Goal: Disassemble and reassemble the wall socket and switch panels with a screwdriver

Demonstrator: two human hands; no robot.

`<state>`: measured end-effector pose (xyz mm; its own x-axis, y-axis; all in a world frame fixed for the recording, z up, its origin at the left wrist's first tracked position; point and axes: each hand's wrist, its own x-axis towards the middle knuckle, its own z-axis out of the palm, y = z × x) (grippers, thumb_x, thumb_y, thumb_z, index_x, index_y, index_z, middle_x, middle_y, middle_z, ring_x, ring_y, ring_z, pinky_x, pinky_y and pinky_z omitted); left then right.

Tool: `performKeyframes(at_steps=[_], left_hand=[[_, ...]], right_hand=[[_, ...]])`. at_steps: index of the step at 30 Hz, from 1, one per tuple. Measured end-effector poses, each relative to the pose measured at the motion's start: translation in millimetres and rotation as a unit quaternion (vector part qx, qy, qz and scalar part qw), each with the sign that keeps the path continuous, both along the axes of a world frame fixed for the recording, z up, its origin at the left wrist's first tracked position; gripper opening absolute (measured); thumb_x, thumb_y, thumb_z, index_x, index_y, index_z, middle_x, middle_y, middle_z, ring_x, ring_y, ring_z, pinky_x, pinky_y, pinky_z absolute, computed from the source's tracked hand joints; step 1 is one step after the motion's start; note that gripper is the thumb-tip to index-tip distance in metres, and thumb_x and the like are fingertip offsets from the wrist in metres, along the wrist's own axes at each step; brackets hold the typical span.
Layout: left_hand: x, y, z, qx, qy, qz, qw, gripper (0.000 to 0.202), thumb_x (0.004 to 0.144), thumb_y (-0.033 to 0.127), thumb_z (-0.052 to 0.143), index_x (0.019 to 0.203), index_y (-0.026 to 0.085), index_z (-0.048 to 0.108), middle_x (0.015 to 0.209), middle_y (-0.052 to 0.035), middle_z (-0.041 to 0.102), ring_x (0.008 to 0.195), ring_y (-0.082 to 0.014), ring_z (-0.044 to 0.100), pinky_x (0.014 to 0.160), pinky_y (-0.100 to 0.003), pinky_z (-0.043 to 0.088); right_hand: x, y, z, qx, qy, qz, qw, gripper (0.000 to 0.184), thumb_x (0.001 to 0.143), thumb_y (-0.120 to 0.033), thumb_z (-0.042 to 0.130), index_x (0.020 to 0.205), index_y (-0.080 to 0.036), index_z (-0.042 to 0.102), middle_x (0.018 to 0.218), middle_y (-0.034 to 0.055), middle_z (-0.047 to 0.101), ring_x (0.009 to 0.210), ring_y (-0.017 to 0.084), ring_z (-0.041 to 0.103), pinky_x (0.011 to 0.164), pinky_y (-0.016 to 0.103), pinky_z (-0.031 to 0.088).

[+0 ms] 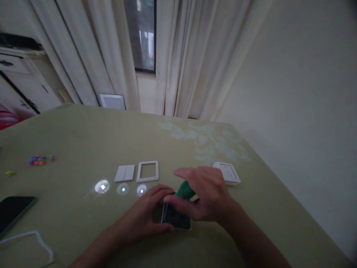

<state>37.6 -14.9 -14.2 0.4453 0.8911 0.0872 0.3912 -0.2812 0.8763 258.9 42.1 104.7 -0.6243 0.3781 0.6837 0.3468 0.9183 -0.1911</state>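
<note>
My left hand (149,214) holds a small square wall-switch base (177,217) with a dark face and pale edge, thumb at the near side and fingers at the far side. It rests on the table in front of me. Over it, my right hand (206,193) is closed around a green-handled screwdriver (185,190); the shaft and tip are hidden. Beyond my left hand lie a white switch plate (124,173) with two rockers and an empty white frame (138,172). To the right of my right hand sits a white socket panel (228,173).
The pale green table (83,141) ends at a wall (301,111) on the right and curtains (192,56) behind. On the left lie small colourful pieces (40,160), a yellow piece (10,173), a dark phone (15,212) and a white cable (37,238).
</note>
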Motion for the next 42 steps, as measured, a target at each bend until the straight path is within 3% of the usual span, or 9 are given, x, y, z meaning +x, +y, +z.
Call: performKeyframes(at_steps=[4,9,14,19,24,30,36,39,42], left_hand=[[-0.1,-0.4,-1.3,0.014,-0.012,-0.001,1.000,0.075,0.080,0.035,0.092,0.146,0.034,0.058,0.147,-0.0088,0.059,0.132,-0.0364,0.060,0.111,-0.052,0.054],[-1.8,-0.2,-3.9,0.007,-0.001,-0.003,1.000,0.077,0.080,0.037,0.093,0.147,0.037,0.057,0.150,-0.0055,0.058,0.138,-0.0339,0.057,0.118,-0.047,0.049],[-0.8,-0.3,-2.1,0.012,-0.006,-0.004,1.000,0.071,0.082,0.037,0.091,0.145,0.034,0.059,0.149,-0.0082,0.059,0.134,-0.0354,0.059,0.113,-0.052,0.052],[0.0,0.6,-1.2,0.025,-0.010,-0.006,1.000,0.068,0.082,0.035,0.091,0.143,0.033,0.060,0.148,-0.0075,0.060,0.134,-0.0343,0.059,0.114,-0.049,0.052],[-0.9,2.1,-3.6,0.033,-0.002,-0.013,0.999,0.067,0.082,0.037,0.091,0.142,0.033,0.061,0.148,-0.0072,0.060,0.134,-0.0337,0.059,0.114,-0.049,0.051],[0.2,2.4,-10.2,0.024,-0.033,-0.007,0.999,0.068,0.081,0.037,0.092,0.141,0.038,0.059,0.144,-0.0034,0.063,0.131,-0.0326,0.062,0.112,-0.044,0.054],[0.8,2.2,-1.7,0.049,0.007,-0.003,0.999,0.072,0.080,0.035,0.092,0.143,0.037,0.058,0.148,-0.0060,0.060,0.136,-0.0350,0.058,0.116,-0.047,0.050],[-0.5,0.4,-4.4,0.061,0.015,0.010,0.998,0.073,0.080,0.033,0.092,0.143,0.038,0.058,0.151,-0.0045,0.059,0.137,-0.0353,0.057,0.115,-0.048,0.051],[-1.2,-0.5,-8.3,0.051,0.013,0.017,0.998,0.072,0.078,0.031,0.093,0.142,0.037,0.060,0.142,-0.0032,0.064,0.125,-0.0321,0.065,0.106,-0.044,0.058]], right_hand=[[0.2,-0.3,4.6,-0.111,-0.039,0.087,0.989,0.046,0.110,-0.028,0.043,0.153,-0.013,0.047,0.132,0.0139,0.074,0.108,0.020,0.075,0.090,0.034,0.060],[-0.2,-2.3,4.6,0.016,-0.006,-0.006,1.000,0.032,0.103,-0.040,0.068,0.124,-0.015,0.066,0.085,0.0047,0.077,0.072,0.020,0.072,0.069,0.032,0.057],[0.2,-1.6,9.2,-0.170,-0.057,0.090,0.980,0.055,0.111,-0.029,0.046,0.163,-0.017,0.035,0.145,0.0145,0.065,0.119,0.022,0.070,0.099,0.036,0.058],[-2.9,-2.0,1.0,-0.023,-0.019,-0.004,1.000,0.048,0.105,-0.037,0.066,0.147,-0.019,0.054,0.101,0.0056,0.079,0.078,0.019,0.072,0.077,0.030,0.058],[-0.8,-6.3,13.5,-0.177,-0.068,0.094,0.977,0.053,0.110,-0.029,0.047,0.161,-0.016,0.036,0.147,0.0131,0.065,0.124,0.021,0.068,0.103,0.034,0.055],[-3.1,-5.8,2.6,0.012,-0.023,-0.010,1.000,0.017,0.102,-0.036,0.071,0.105,-0.020,0.068,0.077,0.0002,0.072,0.063,0.016,0.066,0.063,0.029,0.050],[3.4,-10.1,29.3,-0.238,-0.081,0.127,0.960,0.055,0.106,-0.021,0.054,0.160,-0.020,0.040,0.154,0.0125,0.059,0.138,0.023,0.060,0.110,0.037,0.052],[3.2,-3.7,22.1,-0.233,-0.070,0.107,0.964,0.046,0.109,-0.023,0.057,0.154,-0.025,0.048,0.141,0.0079,0.069,0.122,0.019,0.069,0.099,0.030,0.056],[-2.1,3.9,0.9,-0.092,-0.016,0.022,0.995,0.026,0.105,-0.036,0.069,0.125,-0.020,0.068,0.099,0.0050,0.078,0.080,0.017,0.072,0.072,0.027,0.055]])
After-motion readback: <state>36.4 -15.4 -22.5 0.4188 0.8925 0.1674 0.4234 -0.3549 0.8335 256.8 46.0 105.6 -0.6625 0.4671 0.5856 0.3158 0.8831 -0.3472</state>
